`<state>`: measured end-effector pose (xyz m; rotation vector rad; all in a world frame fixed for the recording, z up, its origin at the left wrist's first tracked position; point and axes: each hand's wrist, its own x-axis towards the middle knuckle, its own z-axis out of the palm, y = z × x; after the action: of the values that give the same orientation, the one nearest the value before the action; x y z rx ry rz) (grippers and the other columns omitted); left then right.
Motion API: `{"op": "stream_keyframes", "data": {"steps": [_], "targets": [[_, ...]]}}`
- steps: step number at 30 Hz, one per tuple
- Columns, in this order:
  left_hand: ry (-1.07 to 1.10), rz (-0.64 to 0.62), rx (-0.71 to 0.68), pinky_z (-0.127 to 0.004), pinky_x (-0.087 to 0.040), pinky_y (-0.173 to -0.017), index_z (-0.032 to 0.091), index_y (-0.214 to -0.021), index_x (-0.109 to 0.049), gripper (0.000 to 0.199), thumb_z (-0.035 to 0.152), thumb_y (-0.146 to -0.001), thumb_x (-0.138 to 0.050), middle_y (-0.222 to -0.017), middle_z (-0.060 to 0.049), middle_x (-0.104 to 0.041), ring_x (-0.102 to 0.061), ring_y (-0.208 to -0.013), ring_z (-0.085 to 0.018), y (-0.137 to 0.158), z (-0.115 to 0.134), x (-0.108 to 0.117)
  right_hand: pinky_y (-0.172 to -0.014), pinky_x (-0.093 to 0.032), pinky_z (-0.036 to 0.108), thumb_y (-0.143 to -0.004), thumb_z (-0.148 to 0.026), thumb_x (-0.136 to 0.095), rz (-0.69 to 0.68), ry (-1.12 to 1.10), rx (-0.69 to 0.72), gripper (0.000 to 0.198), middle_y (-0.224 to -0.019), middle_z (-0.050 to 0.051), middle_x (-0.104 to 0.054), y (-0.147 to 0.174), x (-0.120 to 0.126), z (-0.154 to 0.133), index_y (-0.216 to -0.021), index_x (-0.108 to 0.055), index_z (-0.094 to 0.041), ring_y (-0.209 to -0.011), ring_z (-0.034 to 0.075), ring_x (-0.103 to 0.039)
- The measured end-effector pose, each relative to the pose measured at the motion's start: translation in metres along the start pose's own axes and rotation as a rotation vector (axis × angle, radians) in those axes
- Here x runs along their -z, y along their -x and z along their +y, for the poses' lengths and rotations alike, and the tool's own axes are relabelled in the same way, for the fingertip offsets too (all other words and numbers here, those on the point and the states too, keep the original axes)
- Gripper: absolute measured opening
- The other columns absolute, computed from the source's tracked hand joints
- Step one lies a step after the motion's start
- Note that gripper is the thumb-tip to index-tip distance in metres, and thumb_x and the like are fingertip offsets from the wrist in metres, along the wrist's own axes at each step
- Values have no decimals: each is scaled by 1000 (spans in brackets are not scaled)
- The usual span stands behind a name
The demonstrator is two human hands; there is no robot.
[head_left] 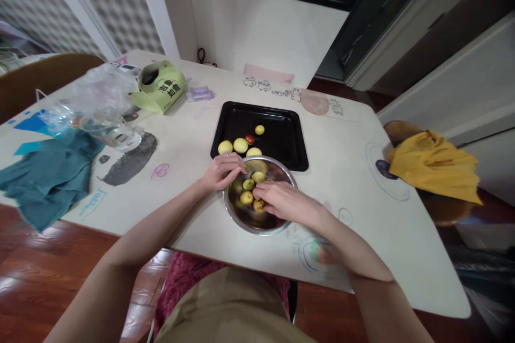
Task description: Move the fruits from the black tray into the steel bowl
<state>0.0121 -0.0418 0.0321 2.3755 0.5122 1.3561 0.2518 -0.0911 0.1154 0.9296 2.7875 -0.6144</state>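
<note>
A round metal bowl (263, 230) stands at the table's near edge, with several small yellow and greenish round fruits in it; one greenish fruit (248, 185) lies near the middle. My left hand (225, 171) is closed at the bowl's upper left rim, thumb towards the inside. Inside the bowl, my right hand (279, 199) has its fingers curled around a brown-spotted yellow fruit (258, 205), partly covering it. Behind the bowl is a black baking tray (281, 131). On it lie several yellow fruits (240, 145) and one reddish-brown fruit (249, 140).
To the left are a green paper box (163, 88), crumpled clear plastic (102, 86), a transparent container (124, 136) and a teal cloth (52, 171). A yellow cloth (436, 166) hangs over a chair on the right. Drawings mark the white table (181, 203).
</note>
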Motion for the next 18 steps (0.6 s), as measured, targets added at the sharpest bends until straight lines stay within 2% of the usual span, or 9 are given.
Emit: {"op": "stream_keyframes", "data": {"steps": [7, 11, 15, 18], "targets": [[0, 5, -10, -38, -57, -83, 16, -93, -74, 33, 25, -108, -46, -86, -10, -77, -73, -88, -23, 0, 0, 0, -90, -53, 34, -87, -3, -74, 41, 8, 30, 20, -107, 8, -73, -1, -1, 0, -100, -68, -16, -100, 23, -71], [-6, 1, -11, -38, -57, -83, 17, -94, -74, 33, 25, -109, -46, -86, -10, -77, -73, -88, -23, -1, 0, 0, -83, -50, 31, -88, -7, -74, 91, -77, 35, 15, -102, 5, -72, 1, 9, 13, -94, -67, -19, -94, 21, -69], [-6, 13, -26, -38, -57, -82, 17, -94, -74, 32, 25, -108, -46, -86, -10, -78, -74, -87, -23, -1, 0, -1, -81, -51, 32, -98, -17, -64, 344, -132, -40, 4, -101, 5, -69, -3, 18, 46, -99, -66, -20, -93, 21, -66], [-3, 17, -16, -38, -58, -82, 18, -94, -74, 33, 27, -109, -46, -85, -9, -78, -74, -86, -23, -1, -1, -1, -89, -54, 37, -102, -23, -55, 565, -145, -114, 12, -106, 8, -68, -13, 14, 78, -104, -67, -21, -102, 25, -66]]}}
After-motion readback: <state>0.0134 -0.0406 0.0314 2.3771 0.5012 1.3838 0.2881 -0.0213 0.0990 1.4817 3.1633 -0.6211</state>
